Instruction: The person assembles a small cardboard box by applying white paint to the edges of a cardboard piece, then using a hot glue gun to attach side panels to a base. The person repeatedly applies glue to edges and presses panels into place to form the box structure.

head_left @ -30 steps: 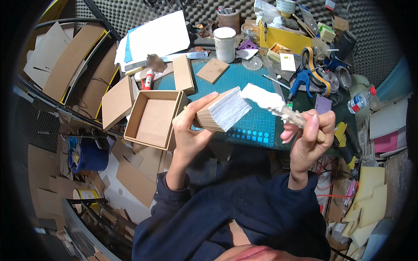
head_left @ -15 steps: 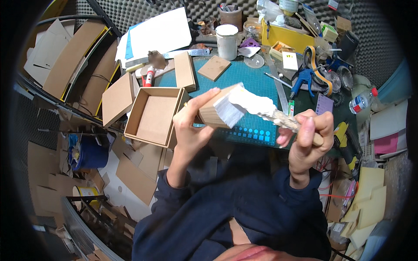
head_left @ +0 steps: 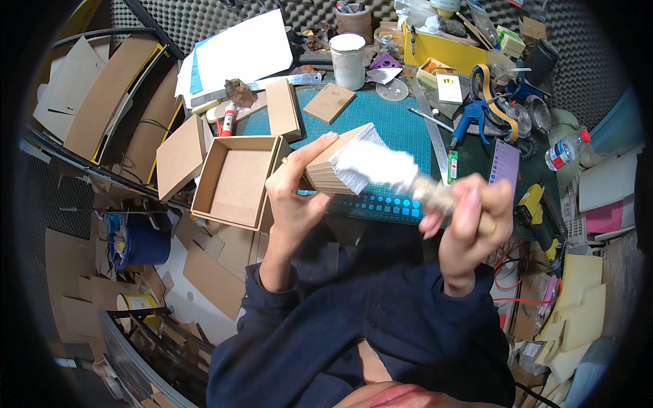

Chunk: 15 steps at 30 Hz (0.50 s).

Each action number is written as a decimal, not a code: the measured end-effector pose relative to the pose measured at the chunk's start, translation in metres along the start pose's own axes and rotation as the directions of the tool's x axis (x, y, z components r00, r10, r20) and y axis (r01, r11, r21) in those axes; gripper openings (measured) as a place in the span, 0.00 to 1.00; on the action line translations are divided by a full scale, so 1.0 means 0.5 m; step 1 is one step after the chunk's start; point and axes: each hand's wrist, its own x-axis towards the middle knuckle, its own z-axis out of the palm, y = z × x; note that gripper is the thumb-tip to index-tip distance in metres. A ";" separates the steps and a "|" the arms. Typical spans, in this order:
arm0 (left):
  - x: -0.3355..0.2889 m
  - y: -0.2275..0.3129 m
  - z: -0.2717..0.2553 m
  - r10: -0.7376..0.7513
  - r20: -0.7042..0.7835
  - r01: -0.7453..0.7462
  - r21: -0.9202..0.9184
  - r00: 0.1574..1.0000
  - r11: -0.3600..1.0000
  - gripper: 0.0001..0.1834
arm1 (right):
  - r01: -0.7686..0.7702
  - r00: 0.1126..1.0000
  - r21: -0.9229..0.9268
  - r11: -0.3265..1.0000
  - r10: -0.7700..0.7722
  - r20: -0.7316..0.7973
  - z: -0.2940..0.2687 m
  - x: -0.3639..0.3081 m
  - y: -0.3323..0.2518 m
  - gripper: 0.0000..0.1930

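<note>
My left hand [head_left: 292,197] grips a stack of thin brown fiberboard panels [head_left: 325,168] above the green cutting mat [head_left: 394,115]. The end of the stack facing right is coated white. In my right hand [head_left: 473,228], fingers wrapped round the handle, is a paintbrush [head_left: 377,165] thick with white paint. Its bristles lie across the white end of the stack, and brush and hand are smeared by motion. Just left of my left hand stands an open brown box [head_left: 231,180] with bare inside walls.
A white paint-smeared tub [head_left: 348,64] stands behind the mat. Brown panels [head_left: 330,102], a red-and-white tube [head_left: 228,121] and white sheets [head_left: 248,51] lie around it. On the right are a steel ruler [head_left: 428,122], a blue-handled tool [head_left: 469,119] and a bottle [head_left: 568,151].
My right hand has moved left, pushing the brush further over the white end of the stack. My left hand still holds the panels, tilted slightly differently. The whole view has shifted a little.
</note>
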 end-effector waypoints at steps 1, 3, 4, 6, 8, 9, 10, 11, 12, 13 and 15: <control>-0.001 0.000 -0.002 0.000 0.000 0.000 0.003 1.000 1.000 0.29 | -0.032 0.998 -0.006 0.999 0.031 -0.056 -0.010 0.014 0.018 0.10; 0.000 0.000 -0.001 -0.023 0.027 0.023 -0.005 0.999 1.000 0.29 | -0.080 0.990 -0.071 0.994 0.071 -0.124 -0.018 0.021 0.025 0.09; -0.003 0.004 -0.001 -0.047 0.032 0.048 -0.023 0.998 0.999 0.29 | -0.066 0.995 -0.035 0.997 0.063 -0.080 -0.016 0.011 0.009 0.09; -0.007 0.004 -0.001 -0.047 0.030 0.048 -0.035 0.998 0.998 0.28 | 0.030 0.998 -0.085 0.996 -0.026 0.052 -0.021 -0.014 0.000 0.09; -0.004 0.001 0.002 -0.002 0.006 0.002 -0.025 1.000 1.000 0.29 | -0.024 0.998 -0.115 0.993 0.016 -0.067 -0.039 -0.001 0.030 0.09; -0.005 0.003 0.002 -0.021 0.008 0.021 -0.048 1.000 0.999 0.29 | -0.052 0.991 -0.128 0.990 0.035 -0.125 -0.044 0.005 0.037 0.09; -0.007 0.007 0.002 -0.039 0.011 0.040 -0.072 0.999 0.997 0.29 | -0.080 0.990 -0.062 0.995 0.073 -0.117 -0.046 -0.005 0.020 0.10; -0.012 0.006 0.001 -0.061 0.018 0.062 -0.097 0.998 0.993 0.29 | -0.029 0.997 -0.006 1.000 0.029 -0.078 -0.033 -0.030 0.000 0.09; -0.014 0.003 0.001 -0.090 0.028 0.092 -0.083 0.996 0.992 0.30 | 0.004 0.999 -0.062 0.998 -0.007 -0.049 -0.029 -0.033 0.002 0.09; -0.015 -0.001 0.000 -0.119 0.038 0.122 -0.069 0.992 0.990 0.30 | 0.039 0.999 -0.117 0.992 -0.041 -0.017 -0.028 -0.036 0.003 0.09; -0.012 0.001 0.000 -0.108 0.031 0.110 -0.058 0.994 0.992 0.30 | -0.027 0.994 -0.088 0.996 0.018 -0.105 -0.045 -0.016 0.014 0.10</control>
